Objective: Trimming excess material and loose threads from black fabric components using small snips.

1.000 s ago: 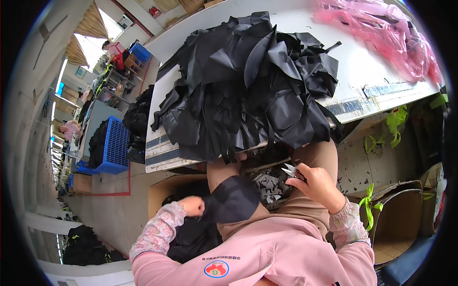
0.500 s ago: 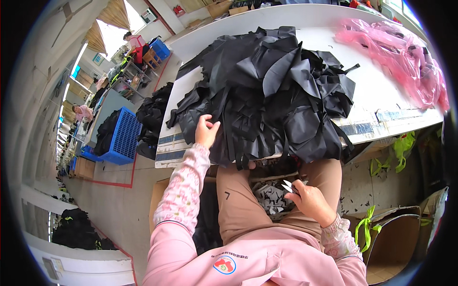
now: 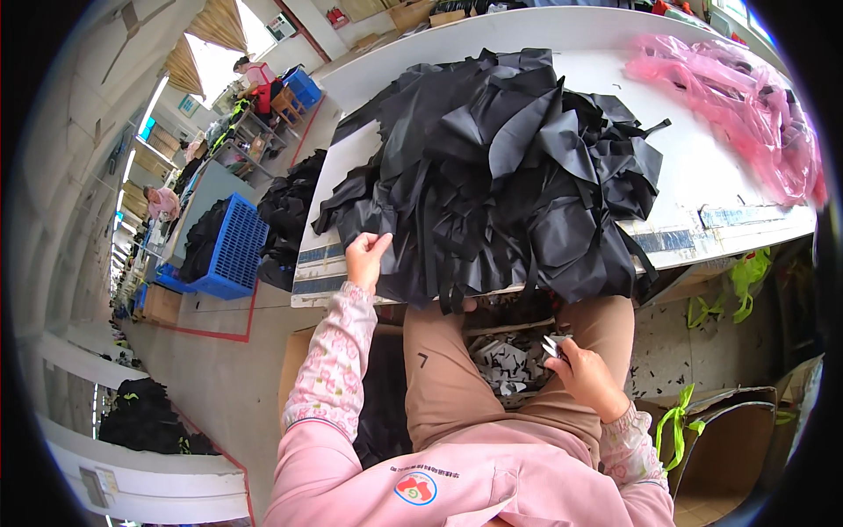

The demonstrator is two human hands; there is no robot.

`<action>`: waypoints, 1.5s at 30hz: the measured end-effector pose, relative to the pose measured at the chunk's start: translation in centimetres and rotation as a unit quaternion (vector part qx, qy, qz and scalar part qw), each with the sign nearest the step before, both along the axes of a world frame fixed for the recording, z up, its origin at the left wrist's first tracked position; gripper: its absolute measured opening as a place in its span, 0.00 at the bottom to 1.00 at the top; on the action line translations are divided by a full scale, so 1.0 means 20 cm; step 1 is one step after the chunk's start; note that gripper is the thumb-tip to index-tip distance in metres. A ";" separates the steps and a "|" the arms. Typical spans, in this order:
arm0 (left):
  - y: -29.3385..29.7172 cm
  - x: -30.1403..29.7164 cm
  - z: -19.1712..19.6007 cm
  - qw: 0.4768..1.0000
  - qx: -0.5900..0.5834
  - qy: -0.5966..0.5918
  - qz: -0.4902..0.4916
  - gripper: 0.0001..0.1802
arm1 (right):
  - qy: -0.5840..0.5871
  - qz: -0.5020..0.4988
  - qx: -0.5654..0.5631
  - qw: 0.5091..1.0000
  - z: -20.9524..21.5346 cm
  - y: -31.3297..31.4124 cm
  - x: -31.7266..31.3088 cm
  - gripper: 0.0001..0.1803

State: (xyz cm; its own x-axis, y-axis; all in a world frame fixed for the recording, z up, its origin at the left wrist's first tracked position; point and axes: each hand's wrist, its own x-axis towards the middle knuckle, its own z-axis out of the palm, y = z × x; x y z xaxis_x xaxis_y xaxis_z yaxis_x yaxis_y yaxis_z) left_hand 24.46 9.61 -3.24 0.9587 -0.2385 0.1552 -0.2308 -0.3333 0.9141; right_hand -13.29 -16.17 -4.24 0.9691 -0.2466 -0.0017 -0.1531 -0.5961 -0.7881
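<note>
A large heap of black fabric pieces (image 3: 492,158) covers the middle of the white table (image 3: 694,167) before me, and some of it hangs over the near edge. At the heap's left front, the thumb and fingers of my left hand (image 3: 365,262) are pinched on the edge of a black piece. My right hand (image 3: 590,378) is low over my right thigh, closed round a pair of thread snips (image 3: 551,346). Their pale blades point up and left, away from the fabric; the handles are hidden in my palm.
Pink plastic film (image 3: 720,114) lies at the table's far right. Below the table's edge, between my knees, a container holds pale and dark scraps (image 3: 509,362). Left stand a blue crate (image 3: 230,250) and more black fabric (image 3: 290,202). Cardboard boxes (image 3: 724,465) are at lower right. Two people work farther left.
My left hand has drawn slightly down and left, and its parted fingers have closed on the fabric edge. My right hand with the snips has shifted a little right. The whole view moved slightly.
</note>
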 end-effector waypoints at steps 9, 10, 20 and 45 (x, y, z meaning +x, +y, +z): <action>-0.39 -1.13 0.26 0.867 -0.256 0.355 -0.238 0.06 | -0.214 -0.042 0.336 0.916 0.17 0.21 0.23 0.28; -0.43 -1.19 0.20 0.863 -0.272 0.346 -0.247 0.07 | -0.228 -0.059 0.343 0.909 0.18 0.23 0.22 0.24; -0.36 -1.10 0.67 0.733 0.128 0.005 -0.668 0.31 | -0.232 -0.004 0.167 0.958 0.30 -0.08 -0.14 0.12; -0.80 -1.11 0.29 0.844 -0.247 0.276 -0.388 0.12 | -0.184 -0.148 0.576 0.783 0.16 -0.15 0.02 0.23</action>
State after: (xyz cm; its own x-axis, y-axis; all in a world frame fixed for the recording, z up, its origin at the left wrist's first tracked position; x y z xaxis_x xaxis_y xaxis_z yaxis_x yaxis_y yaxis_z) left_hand 2.26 -6.39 2.62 0.5026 -0.8645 -0.0002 0.3034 0.1762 0.9364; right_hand -12.95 -19.24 -0.98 0.8567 -0.5012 -0.1220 0.2143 0.5609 -0.7997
